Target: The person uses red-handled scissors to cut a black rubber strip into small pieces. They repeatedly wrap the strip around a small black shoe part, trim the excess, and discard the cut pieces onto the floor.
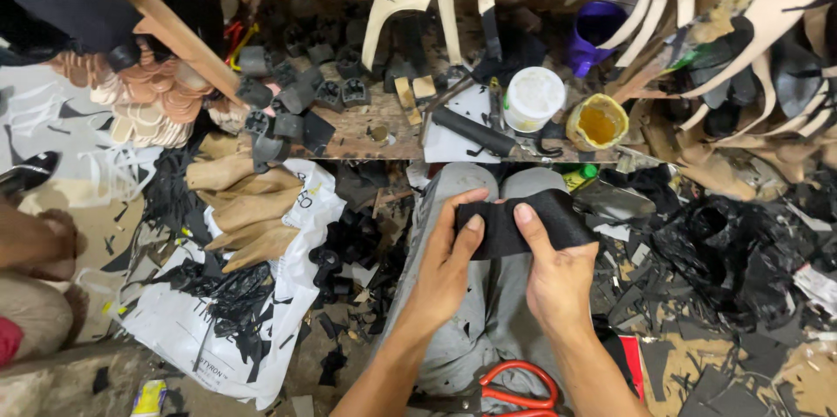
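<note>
We sit at a cluttered wooden bench (357, 134). Both our left hand (449, 264) and right hand (554, 273) pinch a black strip (532, 223). Beyond our fingertips stand a white tub (534, 96) and yellow glue pot (597, 122); left lies a white printed bag (187, 334).

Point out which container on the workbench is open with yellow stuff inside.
The yellow-smeared tin, right of the white lidded tub; the tub is closed, the purple cup farther back.

One head-worn camera looks steeply down from close above the person's lap, facing forward to the low workbench (366, 134); no second view shares the scene.
</note>
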`<state>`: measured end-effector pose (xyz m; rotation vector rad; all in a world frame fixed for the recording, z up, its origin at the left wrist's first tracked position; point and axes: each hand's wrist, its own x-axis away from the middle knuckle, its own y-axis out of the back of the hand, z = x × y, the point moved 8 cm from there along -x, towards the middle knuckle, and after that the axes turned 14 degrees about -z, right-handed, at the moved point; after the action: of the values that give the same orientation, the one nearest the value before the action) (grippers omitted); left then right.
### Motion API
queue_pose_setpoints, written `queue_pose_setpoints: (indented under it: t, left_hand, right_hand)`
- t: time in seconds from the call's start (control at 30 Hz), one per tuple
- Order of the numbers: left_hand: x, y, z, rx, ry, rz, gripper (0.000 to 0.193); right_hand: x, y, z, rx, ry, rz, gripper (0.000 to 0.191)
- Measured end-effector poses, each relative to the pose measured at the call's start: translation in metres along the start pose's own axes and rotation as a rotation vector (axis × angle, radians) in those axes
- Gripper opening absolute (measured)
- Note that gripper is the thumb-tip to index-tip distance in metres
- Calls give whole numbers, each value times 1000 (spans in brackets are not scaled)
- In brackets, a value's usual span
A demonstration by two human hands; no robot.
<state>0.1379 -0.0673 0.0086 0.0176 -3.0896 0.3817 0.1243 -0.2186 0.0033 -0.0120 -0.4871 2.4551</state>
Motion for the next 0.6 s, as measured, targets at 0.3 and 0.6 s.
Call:
queue_pose_setpoints:
  t: [0.3,0.6]
  left_hand:
    - [1,-7,-5,3,-25,-122,42]
    - [6,-8,-2,-20,44,18,42]
  right_hand:
    - [14,-11,10,199,92,66,19]
    - [7,11,2,219,114,-83,15]
